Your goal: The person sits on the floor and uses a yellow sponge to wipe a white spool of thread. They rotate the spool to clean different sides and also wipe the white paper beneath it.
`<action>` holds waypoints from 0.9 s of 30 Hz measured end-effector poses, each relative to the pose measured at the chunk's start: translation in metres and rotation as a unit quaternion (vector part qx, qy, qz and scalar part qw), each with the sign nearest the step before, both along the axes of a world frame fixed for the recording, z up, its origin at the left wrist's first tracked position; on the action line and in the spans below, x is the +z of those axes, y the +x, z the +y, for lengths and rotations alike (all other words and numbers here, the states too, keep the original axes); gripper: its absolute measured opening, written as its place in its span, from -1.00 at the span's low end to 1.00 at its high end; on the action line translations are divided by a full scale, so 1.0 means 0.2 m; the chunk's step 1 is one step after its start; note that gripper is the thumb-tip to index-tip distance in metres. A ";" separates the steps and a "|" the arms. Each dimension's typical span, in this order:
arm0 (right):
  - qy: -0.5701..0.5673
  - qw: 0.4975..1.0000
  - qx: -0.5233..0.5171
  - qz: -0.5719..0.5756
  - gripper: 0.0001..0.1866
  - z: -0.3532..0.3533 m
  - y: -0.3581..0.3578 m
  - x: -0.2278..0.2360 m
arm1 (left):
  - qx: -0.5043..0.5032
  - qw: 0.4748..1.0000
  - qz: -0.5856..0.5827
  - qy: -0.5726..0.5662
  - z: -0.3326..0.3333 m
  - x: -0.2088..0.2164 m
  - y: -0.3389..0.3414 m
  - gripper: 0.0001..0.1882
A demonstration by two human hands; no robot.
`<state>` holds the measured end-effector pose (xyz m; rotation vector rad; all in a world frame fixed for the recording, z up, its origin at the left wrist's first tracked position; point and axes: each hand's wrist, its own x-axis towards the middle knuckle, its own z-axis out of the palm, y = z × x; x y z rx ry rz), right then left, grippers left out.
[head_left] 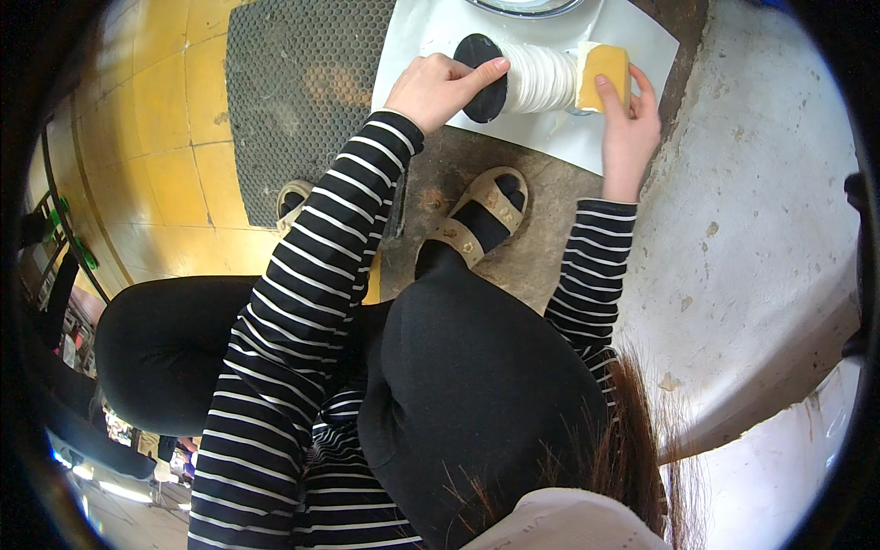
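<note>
Above white sheet [417,32]: left hand [435,92], curled, pinching black disc [473,57] of white ribbed roll [541,78]; right hand [631,130] clasping yellow block [603,64].

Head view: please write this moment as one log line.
left hand: thumb across black disc | right hand: gripping yellow block at right end of white ribbed roll | beneath: white sheet

Runs as floor [183,247] from yellow tiles [165,137] to stained concrete [555,197]; bears a grey honeycomb-patterned mat [302,119], a white sheet [423,32] under a round-rimmed vessel [532,13], and beige sandals [456,240].
</note>
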<state>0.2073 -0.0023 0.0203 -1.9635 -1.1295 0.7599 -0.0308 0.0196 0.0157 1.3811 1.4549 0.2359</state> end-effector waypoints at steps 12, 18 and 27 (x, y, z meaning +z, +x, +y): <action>0.028 0.997 -0.009 -0.075 -0.52 -0.11 -0.10 0.01 | 0.152 0.976 -0.129 -0.082 -0.03 -0.09 -0.02 -0.22; 0.045 0.998 0.012 -0.044 -0.51 -0.16 -0.26 0.07 | 0.173 0.950 -0.201 -0.166 -0.02 -0.09 -0.04 -0.36; 0.033 0.998 0.045 0.027 -0.52 -0.16 -0.22 0.11 | 0.203 0.918 -0.257 -0.224 -0.03 -0.04 -0.04 -0.37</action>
